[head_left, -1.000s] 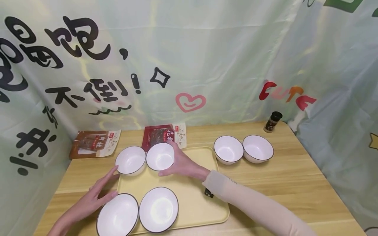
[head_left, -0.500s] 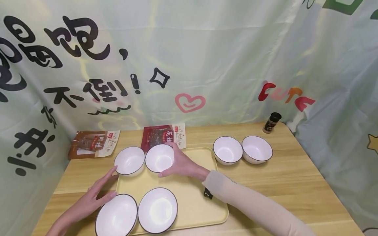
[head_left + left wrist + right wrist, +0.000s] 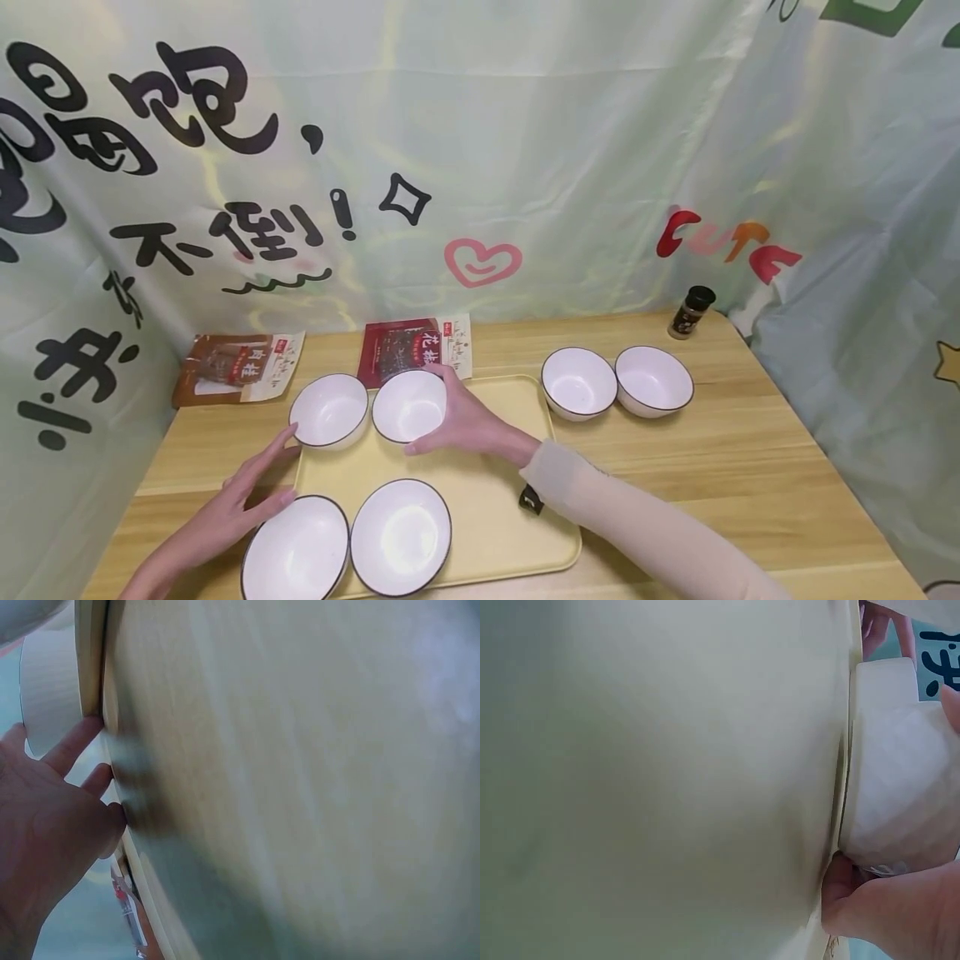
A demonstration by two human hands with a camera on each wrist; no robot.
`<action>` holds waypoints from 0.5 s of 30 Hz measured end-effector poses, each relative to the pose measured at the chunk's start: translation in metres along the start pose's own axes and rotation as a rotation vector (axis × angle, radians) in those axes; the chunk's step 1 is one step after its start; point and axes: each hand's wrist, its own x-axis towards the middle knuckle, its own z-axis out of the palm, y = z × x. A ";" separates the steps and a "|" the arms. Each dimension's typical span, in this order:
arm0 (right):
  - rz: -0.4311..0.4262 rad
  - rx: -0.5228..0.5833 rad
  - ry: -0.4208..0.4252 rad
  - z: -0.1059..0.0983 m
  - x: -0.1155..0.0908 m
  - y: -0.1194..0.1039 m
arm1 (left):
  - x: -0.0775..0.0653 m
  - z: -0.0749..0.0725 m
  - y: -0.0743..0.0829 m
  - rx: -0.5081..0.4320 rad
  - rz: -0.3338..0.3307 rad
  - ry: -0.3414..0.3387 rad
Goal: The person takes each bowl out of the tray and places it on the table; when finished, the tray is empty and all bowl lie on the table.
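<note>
On a yellow tray (image 3: 502, 533) stand several white bowls with dark rims. My right hand (image 3: 472, 421) holds the back right bowl (image 3: 408, 406), thumb at its near side and fingers round its far right side. In the right wrist view, this bowl (image 3: 904, 780) sits low on the tray, with curled fingers at its base. My left hand (image 3: 232, 504) lies at the tray's left edge, fingers extended. One fingertip is at the back left bowl (image 3: 328, 410), and the thumb is by the front left bowl (image 3: 296, 550). The front right bowl (image 3: 401, 537) stands beside that one.
Two more white bowls (image 3: 579, 383) (image 3: 654, 381) stand side by side right of the tray. A black-capped spice jar (image 3: 691, 312) is at the back right. A brown spice packet (image 3: 238, 368) and a red spice packet (image 3: 405, 346) lie along the back, before a printed curtain (image 3: 585, 167).
My right hand and the bowl in it have shifted slightly to the right, leaving a small gap to the back left bowl. The left hand has stayed in place.
</note>
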 end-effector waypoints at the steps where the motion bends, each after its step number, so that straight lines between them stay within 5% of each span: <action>1: 0.000 0.001 0.003 0.000 -0.001 0.000 | 0.000 0.000 0.000 0.000 0.002 0.001; 15: -0.031 0.031 0.047 -0.016 -0.016 -0.006 | -0.001 -0.001 0.003 -0.014 0.022 0.009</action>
